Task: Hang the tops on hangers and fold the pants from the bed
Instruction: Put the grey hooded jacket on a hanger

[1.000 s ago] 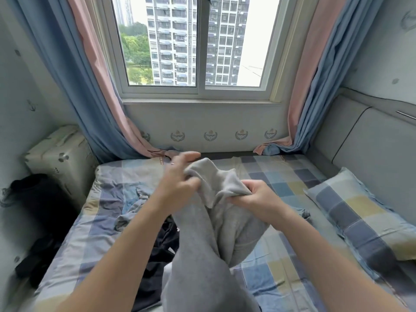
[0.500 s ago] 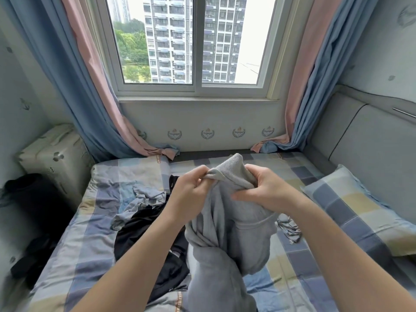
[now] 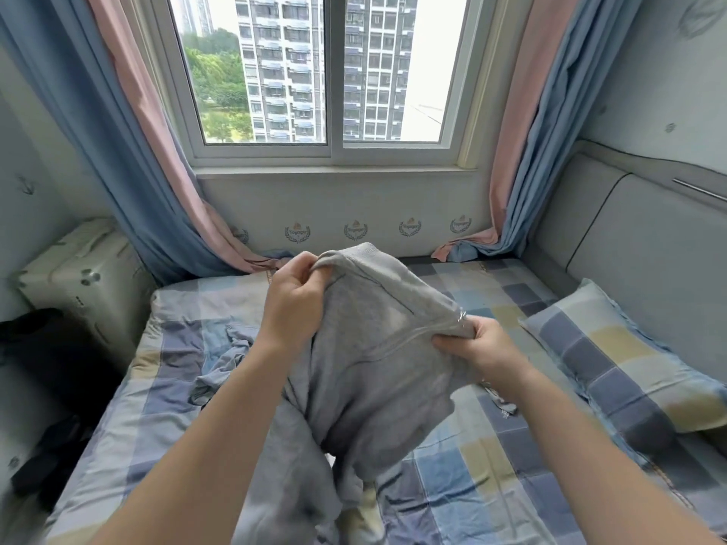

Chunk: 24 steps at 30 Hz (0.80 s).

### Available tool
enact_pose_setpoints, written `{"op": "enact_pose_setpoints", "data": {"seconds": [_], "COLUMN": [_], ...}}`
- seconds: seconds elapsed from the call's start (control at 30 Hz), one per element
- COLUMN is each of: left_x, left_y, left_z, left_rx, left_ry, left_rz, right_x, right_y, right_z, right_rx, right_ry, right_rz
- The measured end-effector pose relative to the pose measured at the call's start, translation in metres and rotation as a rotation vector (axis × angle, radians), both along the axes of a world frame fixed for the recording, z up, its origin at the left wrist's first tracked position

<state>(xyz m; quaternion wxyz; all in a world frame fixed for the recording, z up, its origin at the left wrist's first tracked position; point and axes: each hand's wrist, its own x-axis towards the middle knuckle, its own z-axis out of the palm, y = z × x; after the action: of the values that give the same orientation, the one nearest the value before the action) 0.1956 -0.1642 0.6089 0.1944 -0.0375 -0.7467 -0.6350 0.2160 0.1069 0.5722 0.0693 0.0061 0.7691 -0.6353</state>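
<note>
I am holding the gray pants (image 3: 373, 371) up over the bed (image 3: 491, 477), my left hand (image 3: 293, 304) and my right hand (image 3: 474, 348) both pinching the top edge, and I am pulling my hands farther apart than before, so the pants are getting flat for folding

Daylit window (image 3: 334, 72) ahead; blue-pink curtains (image 3: 98, 131) either side; grey padded headboard (image 3: 649, 249) right; checked bed (image 3: 491, 466).

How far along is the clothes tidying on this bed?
Done: nothing visible, no hanger or folded pile in view. In hand: left hand and right hand grip the grey sweatpants by the waistband, unfolded. Left: folding them, plus the crumpled blue-grey garment on the bed.
</note>
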Motion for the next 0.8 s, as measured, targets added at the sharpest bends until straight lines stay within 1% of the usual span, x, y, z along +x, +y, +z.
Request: {"op": "enact_pose_setpoints", "data": {"seconds": [0.1, 0.17, 0.2, 0.23, 0.3, 0.33, 0.4, 0.47, 0.5, 0.6, 0.67, 0.7, 0.73, 0.8], "left_x": [-0.014, -0.011, -0.006, -0.001, 0.013, 0.018, 0.027, 0.032, 0.033, 0.032, 0.027, 0.025, 0.025, 0.025], "left_y": [-0.014, -0.018, -0.017, -0.013, 0.0, 0.006, 0.014, 0.016, 0.017, 0.022, 0.03, 0.036, 0.042, 0.049], "left_z": [-0.014, -0.019, -0.02, -0.02, -0.014, -0.015, -0.015, -0.014, -0.014, -0.01, -0.005, -0.005, -0.005, -0.007], "left_rx": [-0.165, -0.295, -0.339, -0.339, -0.277, -0.223, -0.085, -0.009, -0.018, -0.146, -0.174, -0.181, -0.188, -0.168], "left_ry": [-0.192, -0.317, -0.327, -0.318, -0.286, -0.27, -0.228, -0.202, -0.191, -0.14, -0.107, -0.091, -0.069, -0.028], "left_rz": [0.106, 0.074, -0.001, -0.105, -0.347, -0.454, -0.576, -0.622, -0.627, -0.595, -0.714, -0.781, -0.801, -0.713], "right_x": [-0.002, -0.001, 0.0, 0.0, 0.002, 0.003, 0.003, 0.004, 0.004, 0.007, 0.009, 0.01, 0.01, 0.006], "right_y": [-0.008, -0.021, -0.029, -0.037, -0.052, -0.057, -0.062, -0.058, -0.054, -0.045, -0.043, -0.041, -0.039, -0.031], "right_z": [0.025, 0.045, 0.054, 0.062, 0.072, 0.076, 0.082, 0.087, 0.09, 0.099, 0.104, 0.106, 0.107, 0.103], "right_rx": [0.008, 0.02, 0.035, 0.045, 0.031, 0.019, 0.005, 0.028, 0.049, 0.183, 0.235, 0.239, 0.244, 0.247], "right_ry": [0.091, 0.159, 0.196, 0.229, 0.275, 0.289, 0.31, 0.33, 0.333, 0.363, 0.375, 0.377, 0.376, 0.384], "right_rz": [-0.016, 0.024, 0.049, 0.076, 0.134, 0.155, 0.159, 0.168, 0.213, 0.459, 0.55, 0.565, 0.564, 0.527]}}
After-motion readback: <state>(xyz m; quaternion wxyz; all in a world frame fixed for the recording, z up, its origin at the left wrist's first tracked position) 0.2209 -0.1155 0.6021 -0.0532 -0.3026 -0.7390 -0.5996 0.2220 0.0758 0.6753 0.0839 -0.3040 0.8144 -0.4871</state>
